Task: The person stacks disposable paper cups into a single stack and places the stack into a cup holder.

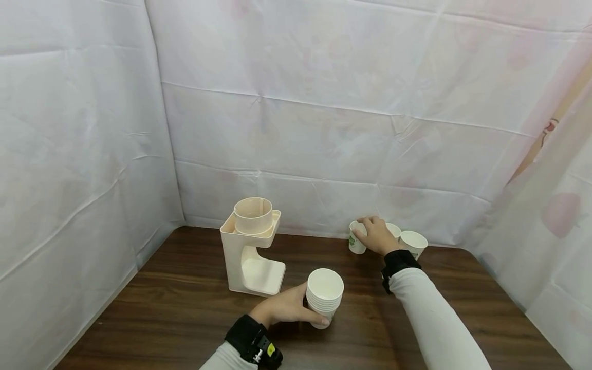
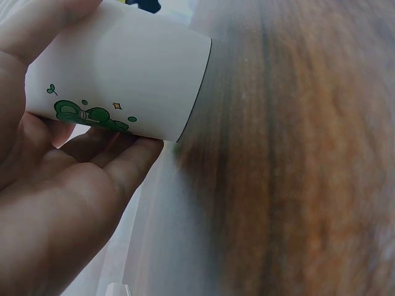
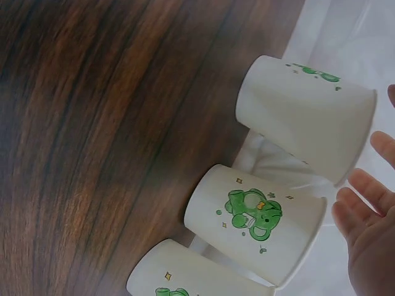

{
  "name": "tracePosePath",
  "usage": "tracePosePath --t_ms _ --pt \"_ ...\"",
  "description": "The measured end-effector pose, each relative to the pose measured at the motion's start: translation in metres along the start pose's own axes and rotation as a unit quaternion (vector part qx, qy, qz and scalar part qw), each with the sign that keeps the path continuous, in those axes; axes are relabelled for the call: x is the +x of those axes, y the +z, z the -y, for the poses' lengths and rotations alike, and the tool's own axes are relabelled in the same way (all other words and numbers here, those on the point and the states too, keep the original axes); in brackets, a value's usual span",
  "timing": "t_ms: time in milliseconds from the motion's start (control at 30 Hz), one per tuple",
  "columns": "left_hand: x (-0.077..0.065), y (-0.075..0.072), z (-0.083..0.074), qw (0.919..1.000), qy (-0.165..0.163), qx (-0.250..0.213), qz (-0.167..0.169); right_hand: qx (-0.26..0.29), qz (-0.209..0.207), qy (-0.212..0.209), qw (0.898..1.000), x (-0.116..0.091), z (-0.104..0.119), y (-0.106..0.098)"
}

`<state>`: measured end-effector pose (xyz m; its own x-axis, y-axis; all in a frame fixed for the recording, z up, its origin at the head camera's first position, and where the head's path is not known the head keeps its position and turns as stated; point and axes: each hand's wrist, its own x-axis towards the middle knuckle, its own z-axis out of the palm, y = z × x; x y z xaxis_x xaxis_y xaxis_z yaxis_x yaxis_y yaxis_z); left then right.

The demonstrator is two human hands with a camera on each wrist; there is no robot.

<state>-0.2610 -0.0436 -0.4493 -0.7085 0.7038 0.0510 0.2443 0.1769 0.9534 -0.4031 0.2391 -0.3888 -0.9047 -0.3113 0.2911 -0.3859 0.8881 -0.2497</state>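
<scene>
My left hand point(image 1: 288, 307) holds a stack of white paper cups point(image 1: 325, 298) upright at the front middle of the table, thumb and fingers around its lower part. In the left wrist view, a green cartoon print shows on the lowest cup point(image 2: 123, 68). My right hand point(image 1: 376, 236) is at the back, over a row of three paper cups. Its loosely spread fingers lie beside the rim of the leftmost cup point(image 1: 357, 245); whether they touch it I cannot tell. The middle cup point(image 3: 256, 222), printed with a green bear, and the right cup point(image 1: 413, 243) stand beside it.
Left of the stack stands a cream C-shaped stand point(image 1: 235, 262) with a round open cylinder point(image 1: 253, 226) in its top. White cloth point(image 1: 296, 139) hangs behind the dark wooden table point(image 1: 176, 308) and along its sides.
</scene>
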Motion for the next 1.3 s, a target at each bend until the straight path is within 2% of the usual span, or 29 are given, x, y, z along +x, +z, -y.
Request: tracePosePath --t_ms 400,733,1000,1300 --pt "0.001 0.001 0.0 1.0 0.001 0.006 0.0 -0.009 0.012 0.006 1.0 0.001 -0.001 0.004" --pt "0.0 0.003 -0.002 0.9999 0.009 -0.002 0.008 -0.023 0.051 0.048 0.997 0.005 -0.001 0.004" --pt "0.004 0.003 0.0 0.9998 0.014 0.005 0.012 -0.048 0.069 0.046 0.995 0.003 0.006 -0.008" --pt "0.005 -0.001 -0.001 0.9999 0.005 0.012 0.004 -0.065 0.163 0.02 0.984 0.011 0.032 -0.031"
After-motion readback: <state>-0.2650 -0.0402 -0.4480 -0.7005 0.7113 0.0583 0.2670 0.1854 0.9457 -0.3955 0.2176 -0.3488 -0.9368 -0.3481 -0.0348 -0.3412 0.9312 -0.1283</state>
